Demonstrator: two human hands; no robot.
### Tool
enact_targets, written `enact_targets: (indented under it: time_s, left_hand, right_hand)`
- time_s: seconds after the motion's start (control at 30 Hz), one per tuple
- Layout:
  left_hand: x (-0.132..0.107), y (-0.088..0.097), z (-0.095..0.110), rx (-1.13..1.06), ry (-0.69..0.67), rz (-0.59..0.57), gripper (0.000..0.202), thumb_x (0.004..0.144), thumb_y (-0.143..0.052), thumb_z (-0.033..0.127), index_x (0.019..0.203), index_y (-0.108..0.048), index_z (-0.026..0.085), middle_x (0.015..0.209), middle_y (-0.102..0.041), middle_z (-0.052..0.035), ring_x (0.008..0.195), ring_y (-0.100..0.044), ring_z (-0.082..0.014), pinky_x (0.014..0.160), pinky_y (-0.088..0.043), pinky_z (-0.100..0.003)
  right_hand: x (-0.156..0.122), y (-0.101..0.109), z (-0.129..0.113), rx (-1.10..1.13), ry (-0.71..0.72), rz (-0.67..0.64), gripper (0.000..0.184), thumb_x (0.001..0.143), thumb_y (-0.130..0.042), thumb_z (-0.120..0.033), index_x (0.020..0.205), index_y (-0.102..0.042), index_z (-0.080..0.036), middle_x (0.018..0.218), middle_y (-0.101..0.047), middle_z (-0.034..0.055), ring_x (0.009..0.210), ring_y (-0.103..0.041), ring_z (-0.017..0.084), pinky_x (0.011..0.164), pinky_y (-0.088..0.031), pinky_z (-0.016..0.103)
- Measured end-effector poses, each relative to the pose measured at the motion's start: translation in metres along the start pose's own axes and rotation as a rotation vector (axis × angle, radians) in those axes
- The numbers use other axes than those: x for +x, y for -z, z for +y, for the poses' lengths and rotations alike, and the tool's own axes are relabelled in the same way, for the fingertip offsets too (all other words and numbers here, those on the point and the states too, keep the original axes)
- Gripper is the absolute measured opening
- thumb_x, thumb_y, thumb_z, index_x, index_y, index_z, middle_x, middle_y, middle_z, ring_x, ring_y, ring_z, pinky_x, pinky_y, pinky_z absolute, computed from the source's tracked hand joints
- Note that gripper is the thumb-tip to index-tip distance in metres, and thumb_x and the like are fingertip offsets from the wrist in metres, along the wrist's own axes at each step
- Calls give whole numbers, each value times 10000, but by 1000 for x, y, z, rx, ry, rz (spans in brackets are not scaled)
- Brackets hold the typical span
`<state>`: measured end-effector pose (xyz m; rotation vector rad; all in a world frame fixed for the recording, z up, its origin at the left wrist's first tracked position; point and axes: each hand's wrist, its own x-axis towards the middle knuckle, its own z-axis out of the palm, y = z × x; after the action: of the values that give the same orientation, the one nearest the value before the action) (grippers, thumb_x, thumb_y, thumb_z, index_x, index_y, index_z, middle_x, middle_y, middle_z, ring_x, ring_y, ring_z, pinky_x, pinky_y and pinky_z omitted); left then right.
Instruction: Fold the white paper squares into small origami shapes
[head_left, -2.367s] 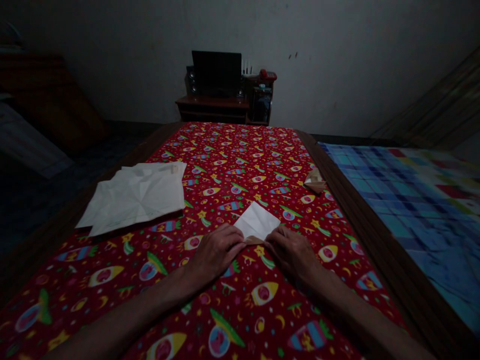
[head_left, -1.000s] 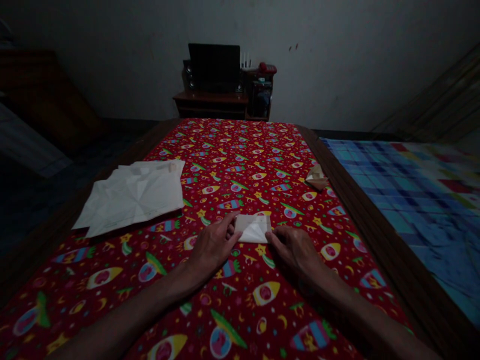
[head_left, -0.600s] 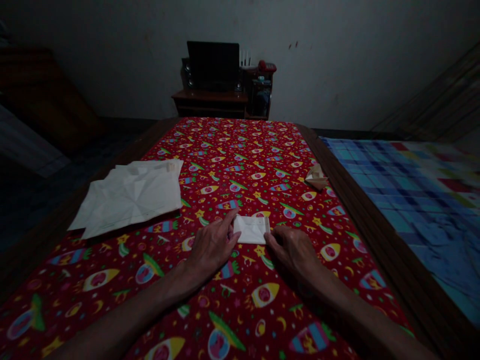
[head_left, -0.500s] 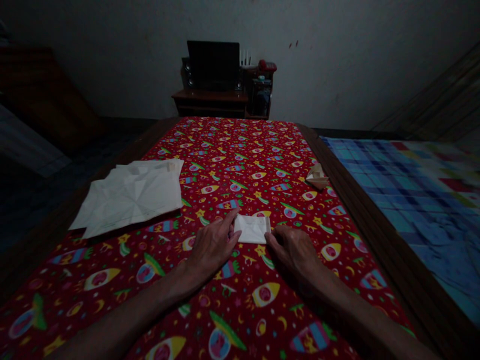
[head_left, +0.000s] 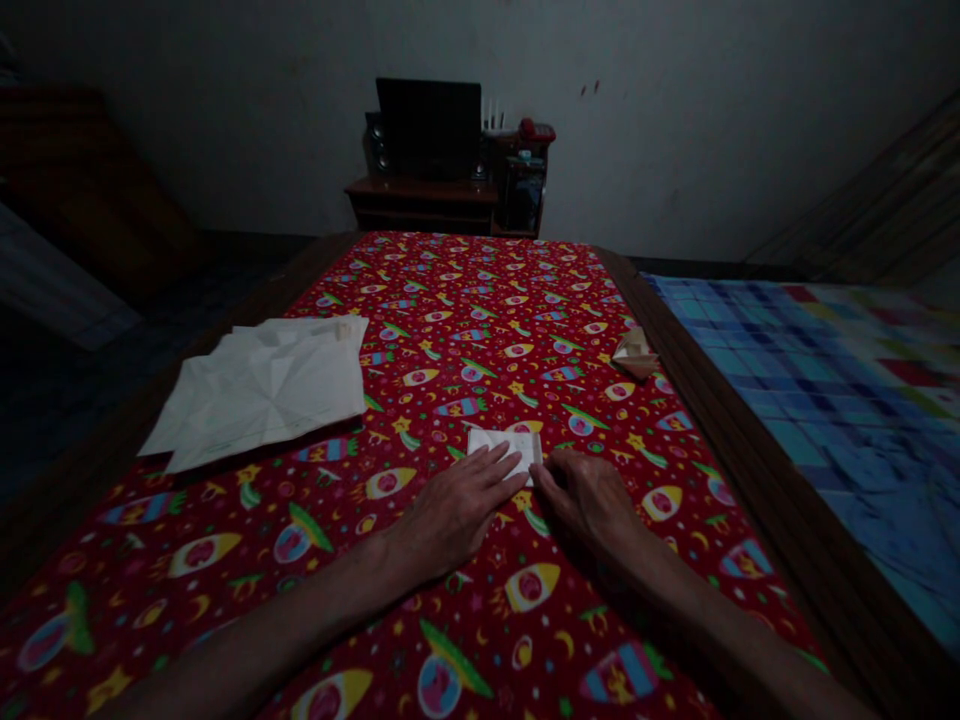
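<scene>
A small folded piece of white paper lies on the red patterned cloth, in front of me. My left hand rests flat over its near left part, fingers stretched out and covering much of it. At the paper's right edge, my right hand has thumb and curled fingers closed at the near right corner, pinching it. The undersides of both hands are hidden.
To the left lies a stack of creased white paper sheets. A small folded paper piece sits by the right edge. Beyond the cloth stand a dark monitor and a red telephone. A blue checked cloth spreads at right.
My left hand has moved from the paper's left edge onto its top, its fingers now lying flat across it. My right hand stays at the right corner.
</scene>
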<state>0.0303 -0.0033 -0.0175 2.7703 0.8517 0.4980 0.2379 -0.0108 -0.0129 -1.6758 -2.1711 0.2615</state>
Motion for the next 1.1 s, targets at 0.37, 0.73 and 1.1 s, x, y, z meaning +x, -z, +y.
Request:
enact_targets:
  time_s: [0.37,0.73,1.1]
  left_hand:
    - [1,4,4,1,12,-28,455,856,-470,126,1304,-448,205,1428,-396,-84,1358,-289,-249,1096,-315,-480]
    - [-6,8,5,100,35,-34,353,884,-489,213,1236,-487,195,1453,-347,-105,1352,-302,-249,1094,-307,-435]
    - [-33,17,-7,198,77,-74,430,923,-430,224,1350,-390,267,1441,-388,-16,1356,-288,-246,1080,-274,-482]
  right_hand:
    - [-10,-2,-3,-192,190,237,236,902,-446,-265,789,-618,-151,707,-648,67,574,-565,139,538,-400,246]
    - [-37,-15,-15,-132,458,-24,668,904,-459,-343,1449,-195,-60,1488,-242,177,1387,-173,270,1071,-368,446]
    - [-44,-5,5,-216,439,-40,630,918,-432,-380,1439,-241,-84,1481,-268,157,1382,-194,254,1085,-334,473]
